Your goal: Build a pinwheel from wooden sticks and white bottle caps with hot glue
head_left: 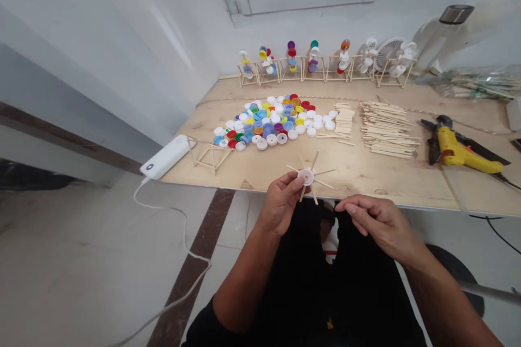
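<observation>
In my left hand [283,198] I pinch a white bottle cap wheel [306,177], with thin wooden sticks standing out from its rim like spokes. The wheel is held over the table's front edge, its round inner side tipped up toward me. My right hand [370,219] is to the right of the wheel and apart from it, just off the edge. Its thumb and fingers are pressed together, and whatever may lie between them cannot be made out. Beyond the wheel lies a heap of colourful bottle caps [268,124]. A stick frame [214,158] stands to the left.
Wooden sticks lie in a big pile [388,130] and a small pile [344,122]. A yellow glue gun [459,154] rests at the right. Several cap wheels on stick stands [313,62] line the wall. A white power bank [169,157] with a cable overhangs the left edge.
</observation>
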Available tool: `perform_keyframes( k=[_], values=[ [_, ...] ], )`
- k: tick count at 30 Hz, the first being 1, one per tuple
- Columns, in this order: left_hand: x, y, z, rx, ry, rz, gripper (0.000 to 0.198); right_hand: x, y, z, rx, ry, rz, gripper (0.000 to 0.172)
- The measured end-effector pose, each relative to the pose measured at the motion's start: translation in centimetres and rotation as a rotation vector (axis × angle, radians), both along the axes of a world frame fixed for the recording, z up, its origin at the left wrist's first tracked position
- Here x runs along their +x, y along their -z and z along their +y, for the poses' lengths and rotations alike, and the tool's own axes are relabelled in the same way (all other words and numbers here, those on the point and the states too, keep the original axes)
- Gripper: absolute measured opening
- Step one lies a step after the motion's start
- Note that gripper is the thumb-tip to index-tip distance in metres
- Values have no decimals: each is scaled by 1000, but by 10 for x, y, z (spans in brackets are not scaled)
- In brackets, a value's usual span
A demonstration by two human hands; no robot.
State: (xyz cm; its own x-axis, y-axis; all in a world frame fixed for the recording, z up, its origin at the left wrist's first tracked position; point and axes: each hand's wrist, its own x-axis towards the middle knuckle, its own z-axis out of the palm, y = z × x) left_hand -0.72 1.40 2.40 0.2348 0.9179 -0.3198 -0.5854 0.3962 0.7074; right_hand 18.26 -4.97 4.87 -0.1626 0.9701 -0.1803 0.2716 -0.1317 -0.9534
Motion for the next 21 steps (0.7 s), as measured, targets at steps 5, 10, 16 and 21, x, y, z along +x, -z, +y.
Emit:
perform_keyframes(
  k=[5,10,16,21],
  values=[
    [-1,3,3,59,-76,63,26,36,-16,-12,63,189,65,22],
    [-1,7,5,160,-159,204,25,64,-35,-16,274,509,222,10],
    [1,10,7,217,-212,272,28,58,-16,-1,219,368,-229,35],
    [-1,12,9,215,-244,247,29,47,10,9,223,278,-458,49]
  ],
)
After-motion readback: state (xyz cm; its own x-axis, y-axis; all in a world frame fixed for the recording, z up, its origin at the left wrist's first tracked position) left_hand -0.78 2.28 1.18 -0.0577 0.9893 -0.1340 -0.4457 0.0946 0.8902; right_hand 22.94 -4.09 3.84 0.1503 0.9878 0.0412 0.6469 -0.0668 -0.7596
